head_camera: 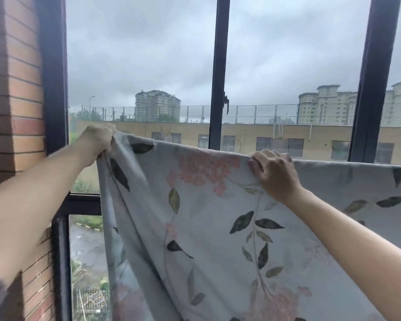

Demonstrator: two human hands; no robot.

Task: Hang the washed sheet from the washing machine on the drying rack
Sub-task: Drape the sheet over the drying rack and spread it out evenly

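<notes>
A pale grey sheet (206, 228) printed with pink flowers and dark leaves hangs spread in front of the window. Its top edge runs level from left to right, and whatever it hangs over is hidden under the cloth. My left hand (97, 141) grips the bunched upper left corner of the sheet, raised a little above the rest of the edge. My right hand (273, 172) lies over the top edge near the middle, fingers curled over the fold and pinching it.
A brick wall (14, 100) stands close on the left. Dark window frames (219, 72) run upright behind the sheet, with a handle (226, 103) on the middle one. Outside are buildings and a fenced roof.
</notes>
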